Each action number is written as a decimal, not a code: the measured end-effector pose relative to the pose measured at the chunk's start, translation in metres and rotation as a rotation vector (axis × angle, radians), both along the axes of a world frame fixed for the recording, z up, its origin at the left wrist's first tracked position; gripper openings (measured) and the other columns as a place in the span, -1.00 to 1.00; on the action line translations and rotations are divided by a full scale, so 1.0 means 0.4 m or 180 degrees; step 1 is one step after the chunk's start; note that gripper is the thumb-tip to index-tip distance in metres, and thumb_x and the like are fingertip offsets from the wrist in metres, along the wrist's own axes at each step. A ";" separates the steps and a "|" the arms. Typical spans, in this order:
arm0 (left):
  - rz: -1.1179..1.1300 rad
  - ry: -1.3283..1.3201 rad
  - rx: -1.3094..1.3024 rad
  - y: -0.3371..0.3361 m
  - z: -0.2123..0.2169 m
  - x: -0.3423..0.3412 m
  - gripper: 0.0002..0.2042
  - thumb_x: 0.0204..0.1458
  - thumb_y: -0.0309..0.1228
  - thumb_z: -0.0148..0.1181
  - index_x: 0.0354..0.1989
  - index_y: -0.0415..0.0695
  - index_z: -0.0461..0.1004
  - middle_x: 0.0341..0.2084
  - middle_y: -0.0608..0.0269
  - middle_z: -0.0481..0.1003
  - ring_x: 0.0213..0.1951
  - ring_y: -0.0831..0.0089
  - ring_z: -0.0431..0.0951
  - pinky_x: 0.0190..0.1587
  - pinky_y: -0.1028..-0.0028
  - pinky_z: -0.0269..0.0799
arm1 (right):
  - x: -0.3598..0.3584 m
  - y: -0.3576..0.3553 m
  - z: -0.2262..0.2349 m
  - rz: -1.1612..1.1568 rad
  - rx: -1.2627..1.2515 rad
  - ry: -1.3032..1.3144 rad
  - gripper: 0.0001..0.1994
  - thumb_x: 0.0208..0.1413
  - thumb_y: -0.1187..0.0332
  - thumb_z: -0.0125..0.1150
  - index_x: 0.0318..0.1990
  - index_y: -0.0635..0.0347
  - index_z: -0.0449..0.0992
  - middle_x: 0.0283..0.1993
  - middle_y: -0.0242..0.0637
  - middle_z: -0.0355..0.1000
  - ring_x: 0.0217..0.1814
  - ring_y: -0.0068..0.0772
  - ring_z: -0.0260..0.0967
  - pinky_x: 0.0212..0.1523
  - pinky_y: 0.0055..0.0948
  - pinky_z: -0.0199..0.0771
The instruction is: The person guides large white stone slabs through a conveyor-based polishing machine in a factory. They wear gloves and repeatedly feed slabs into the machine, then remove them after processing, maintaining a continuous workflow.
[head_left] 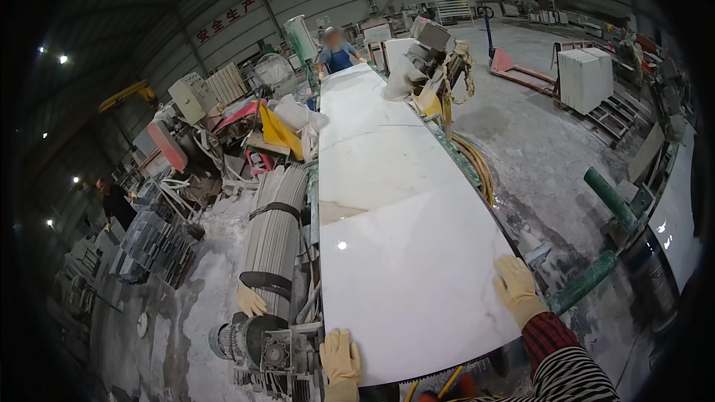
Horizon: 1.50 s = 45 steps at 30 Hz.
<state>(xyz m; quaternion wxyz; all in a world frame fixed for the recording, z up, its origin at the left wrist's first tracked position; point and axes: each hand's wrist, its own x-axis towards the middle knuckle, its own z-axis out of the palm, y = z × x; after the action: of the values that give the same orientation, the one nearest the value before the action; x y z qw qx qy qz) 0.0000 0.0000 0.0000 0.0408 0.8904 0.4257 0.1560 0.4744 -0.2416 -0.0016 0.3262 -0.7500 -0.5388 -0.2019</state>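
Note:
A long, glossy white stone slab [410,268] with faint veins stretches away from me on a conveyor machine. My left hand [340,363], in a pale yellow glove, lies with its fingers extended over the slab's near left corner. My right hand [518,288], gloved the same way, rests open on the slab's right edge, fingers pointing forward. Neither hand wraps round the slab. At the far end stands a co-worker [339,53] in a blue apron, with gloved hands near the slab's sides.
A loose yellow glove [251,301] lies by an electric motor [237,339] left of the slab. Ribbed grey rollers [279,227] run alongside. Green bars [585,283] stick out at right. Farther off are a red pallet truck [525,78] and a white block stack [585,80].

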 end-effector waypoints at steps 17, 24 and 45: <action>-0.0137 0.0279 0.0592 0.048 0.009 0.032 -0.50 0.31 -0.16 0.21 0.39 -0.02 0.49 0.30 -0.04 0.49 0.34 -0.06 0.45 0.29 -0.11 0.30 | -0.015 -0.002 0.027 0.0076 0.0110 0.0161 -0.67 0.14 0.37 0.35 0.06 0.21 0.62 0.08 0.04 0.59 0.17 0.25 0.52 0.27 0.14 0.50; -0.0024 -0.0001 0.0370 0.070 -0.040 0.036 -0.52 0.30 -0.20 0.24 0.38 -0.01 0.50 0.34 -0.03 0.48 0.40 -0.12 0.42 0.36 -0.15 0.28 | 0.016 0.044 -0.003 -0.0533 -0.0322 0.0109 -0.87 0.14 0.30 0.37 -0.21 0.09 0.60 -0.19 -0.15 0.62 -0.12 0.15 0.59 -0.08 0.10 0.59; -0.0142 0.0046 0.0465 0.059 -0.001 0.043 -0.55 0.28 -0.27 0.27 0.32 -0.09 0.50 0.30 -0.08 0.49 0.29 -0.10 0.45 0.25 -0.05 0.35 | 0.050 0.093 0.062 0.0115 -0.0097 0.0003 -0.65 0.11 0.37 0.33 0.07 0.20 0.57 0.10 -0.04 0.49 0.21 0.18 0.44 0.28 0.04 0.48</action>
<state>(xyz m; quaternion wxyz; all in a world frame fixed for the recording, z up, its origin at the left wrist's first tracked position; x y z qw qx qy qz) 0.0173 0.0234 -0.0004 -0.0239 0.9013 0.3936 0.1793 0.4943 -0.2045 0.0232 0.3185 -0.7451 -0.5552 -0.1875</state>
